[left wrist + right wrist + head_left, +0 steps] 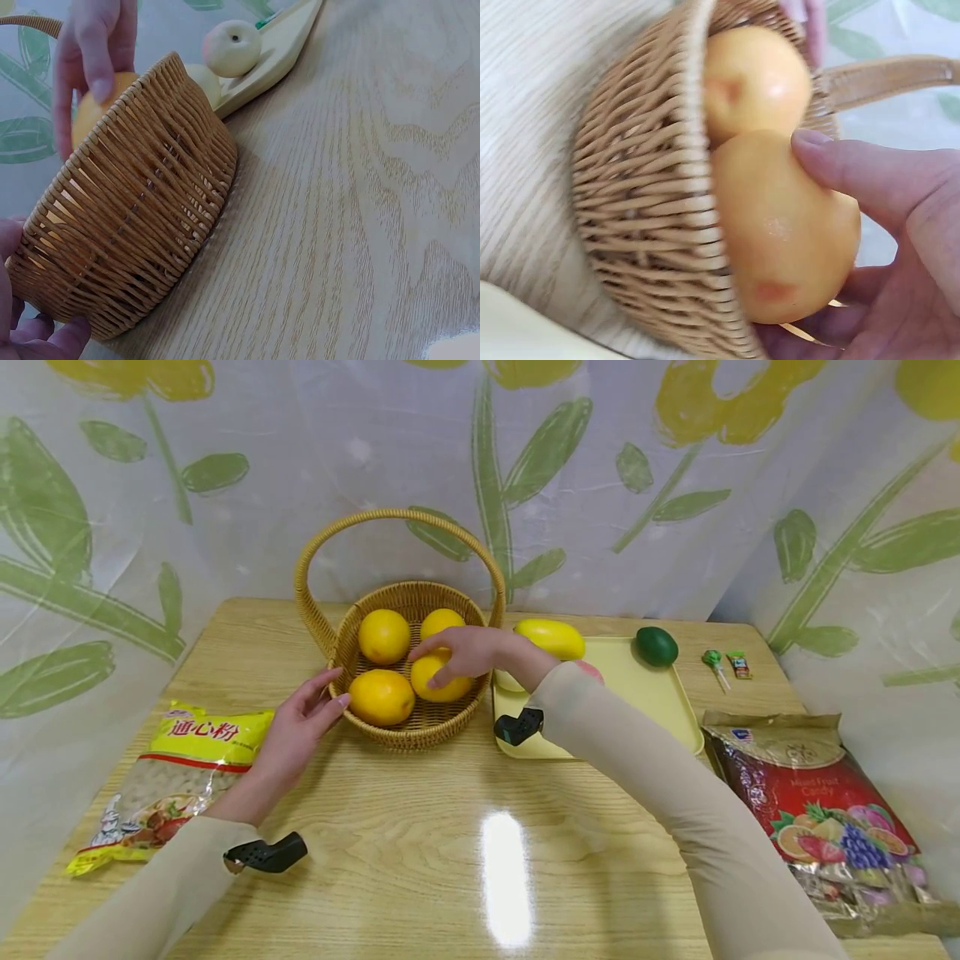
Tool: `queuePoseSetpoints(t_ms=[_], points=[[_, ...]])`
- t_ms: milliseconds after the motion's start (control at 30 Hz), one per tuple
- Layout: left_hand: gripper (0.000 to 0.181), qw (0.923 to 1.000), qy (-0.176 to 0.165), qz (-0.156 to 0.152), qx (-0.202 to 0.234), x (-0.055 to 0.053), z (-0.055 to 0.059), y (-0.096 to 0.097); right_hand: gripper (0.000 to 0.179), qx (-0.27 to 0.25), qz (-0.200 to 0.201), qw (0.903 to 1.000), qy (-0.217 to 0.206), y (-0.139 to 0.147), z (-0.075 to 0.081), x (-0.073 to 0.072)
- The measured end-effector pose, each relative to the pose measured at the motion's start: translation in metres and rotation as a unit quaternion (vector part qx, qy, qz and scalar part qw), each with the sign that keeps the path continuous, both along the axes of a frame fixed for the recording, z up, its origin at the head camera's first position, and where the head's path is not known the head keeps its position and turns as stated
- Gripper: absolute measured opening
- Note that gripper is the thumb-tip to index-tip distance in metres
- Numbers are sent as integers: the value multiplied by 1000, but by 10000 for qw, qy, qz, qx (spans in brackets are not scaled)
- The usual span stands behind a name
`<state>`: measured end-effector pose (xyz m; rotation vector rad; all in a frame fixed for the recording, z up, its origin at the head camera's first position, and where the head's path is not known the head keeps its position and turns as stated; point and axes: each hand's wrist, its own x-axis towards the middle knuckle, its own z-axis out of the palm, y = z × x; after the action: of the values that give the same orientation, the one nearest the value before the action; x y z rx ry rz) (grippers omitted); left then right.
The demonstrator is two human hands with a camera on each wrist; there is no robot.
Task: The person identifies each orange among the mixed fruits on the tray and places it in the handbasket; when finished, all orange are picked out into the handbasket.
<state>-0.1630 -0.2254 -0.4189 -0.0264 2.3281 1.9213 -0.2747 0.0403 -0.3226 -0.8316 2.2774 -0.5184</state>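
A round wicker basket (416, 737) with a tall looped handle stands near the back of the table. Inside lie several oranges, among them a back-left orange (384, 636) and a front-left orange (382, 697). My right hand (472, 652) reaches in from the right and grips the right-hand orange (780, 225), thumb on one side and fingers around the other; part of it sits above the rim in the right wrist view. My left hand (300, 718) holds the basket's left side, its thumb at the rim and other fingers against the outer wall.
Right of the basket, a pale yellow tray (630, 693) holds a yellow fruit (551, 638), a pinkish-white peach (232, 49) and a dark green fruit (656, 647). A lollipop (715, 664) and wrapped candy (738, 664) lie beyond. Pasta bag (187, 777) left, candy bag (817, 810) right.
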Motion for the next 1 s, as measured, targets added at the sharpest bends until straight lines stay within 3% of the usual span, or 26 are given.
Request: queuePoseSetpoints(t_ms=[333,533,800,1000], points=[[68,10000,28,-13,3,0,0,1,58,597,555,9967,68,-6,-8,1],[68,10000,16,16,4,0,0,1,59,695,721,9947,217,-4,-8,-2],[68,10000,2,64,-43,0,0,1,59,509,627,9963,291,1,-5,2],[68,10000,15,42,5,1,0,1,55,-213,512,9925,1090,21,0,19]])
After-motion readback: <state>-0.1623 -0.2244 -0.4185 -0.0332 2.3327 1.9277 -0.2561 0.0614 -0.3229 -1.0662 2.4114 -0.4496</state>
